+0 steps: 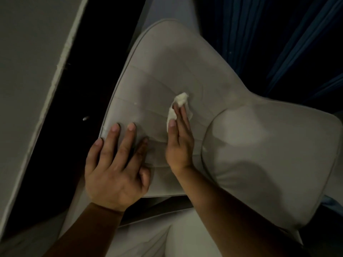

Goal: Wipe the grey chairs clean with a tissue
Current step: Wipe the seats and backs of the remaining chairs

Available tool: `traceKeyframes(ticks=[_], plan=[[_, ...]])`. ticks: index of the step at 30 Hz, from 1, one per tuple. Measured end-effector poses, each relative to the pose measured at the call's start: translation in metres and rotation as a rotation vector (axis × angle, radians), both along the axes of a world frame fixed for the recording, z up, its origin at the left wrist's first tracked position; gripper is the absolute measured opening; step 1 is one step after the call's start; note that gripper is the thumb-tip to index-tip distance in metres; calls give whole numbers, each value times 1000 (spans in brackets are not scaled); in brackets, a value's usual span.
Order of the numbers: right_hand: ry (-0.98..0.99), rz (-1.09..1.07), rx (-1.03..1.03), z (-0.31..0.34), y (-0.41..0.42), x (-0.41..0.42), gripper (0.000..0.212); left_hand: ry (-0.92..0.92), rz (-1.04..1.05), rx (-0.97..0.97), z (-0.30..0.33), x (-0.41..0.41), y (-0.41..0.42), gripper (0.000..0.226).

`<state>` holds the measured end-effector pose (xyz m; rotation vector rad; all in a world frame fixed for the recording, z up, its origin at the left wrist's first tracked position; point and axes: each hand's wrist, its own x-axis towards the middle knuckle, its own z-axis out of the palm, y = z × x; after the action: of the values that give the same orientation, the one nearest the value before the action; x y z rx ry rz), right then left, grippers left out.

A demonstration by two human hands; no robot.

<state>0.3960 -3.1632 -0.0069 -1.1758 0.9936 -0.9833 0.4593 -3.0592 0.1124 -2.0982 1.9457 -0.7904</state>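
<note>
A grey padded chair (167, 71) fills the middle of the view, seen from above, with a plump headrest cushion (259, 154) at the right. My right hand (179, 143) lies flat on the chair's ribbed back and presses a crumpled white tissue (181, 101) under its fingertips; part of the tissue sticks out beyond the fingers. My left hand (117, 169) rests flat with fingers spread on the chair's left edge, holding nothing. A tiny white speck (135, 103) sits on the upholstery left of the tissue.
A pale wall or panel (31, 71) runs along the left, with a dark gap (83, 89) between it and the chair. Dark blue curtain folds (278, 43) hang at the upper right. Pale fabric (167, 242) lies below the chair near my arms.
</note>
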Motion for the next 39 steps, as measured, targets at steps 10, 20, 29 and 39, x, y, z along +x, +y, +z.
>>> traceKeyframes(ticks=[10, 20, 29, 39], plan=[[322, 42, 757, -110, -8, -34, 40, 40, -12, -4, -2, 2, 2, 48], [15, 38, -194, 43, 2, 8, 49, 50, -20, -9, -2, 3, 0, 49], [231, -48, -517, 19, -88, 36, 49, 111, -30, -28, -2, 5, 2, 44], [85, -53, -377, 36, -91, 15, 44, 126, -31, -40, -4, 6, 3, 44]])
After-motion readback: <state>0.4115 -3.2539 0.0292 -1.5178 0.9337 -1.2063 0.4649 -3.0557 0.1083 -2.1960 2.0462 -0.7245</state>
